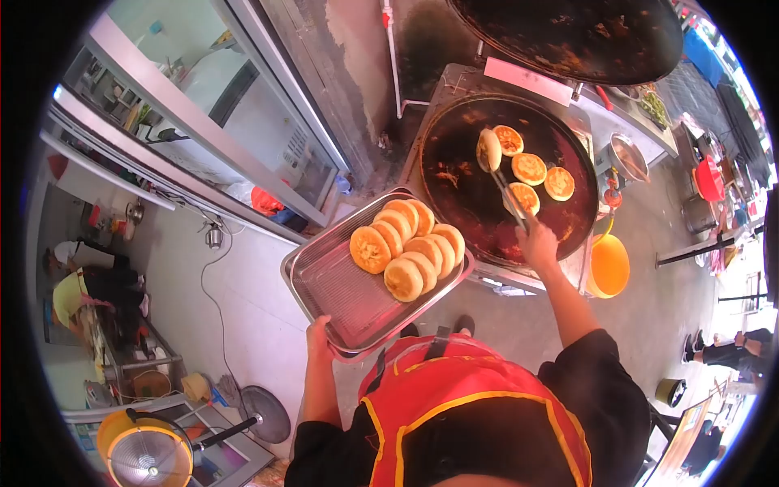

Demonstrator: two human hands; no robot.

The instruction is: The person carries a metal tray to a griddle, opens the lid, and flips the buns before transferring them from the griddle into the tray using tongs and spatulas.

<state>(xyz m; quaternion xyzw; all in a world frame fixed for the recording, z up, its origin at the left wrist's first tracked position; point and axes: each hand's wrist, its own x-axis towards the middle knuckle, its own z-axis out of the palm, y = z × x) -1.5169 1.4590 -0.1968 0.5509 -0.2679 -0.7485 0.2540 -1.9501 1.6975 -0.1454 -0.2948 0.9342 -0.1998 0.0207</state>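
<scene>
My left hand [320,334] grips the near left edge of a metal tray [329,300] with a perforated base. Two rows of browned flatbreads [406,276] lean on one another in the tray's right part. In my right hand [537,243] is a pair of metal tongs [510,195], reaching over a large round griddle [454,211]. At the tips of the tongs one flatbread [489,149] stands tilted on its side. Several more flatbreads [529,169] lie flat on the griddle, one of them partly behind the tongs.
The griddle's dark round lid [584,36] is raised behind it. To the right are a steel pot [625,158] and a yellow bucket [608,266]. A glass sliding door [243,122] stands at the left. Other people [89,288] are in the background on both sides.
</scene>
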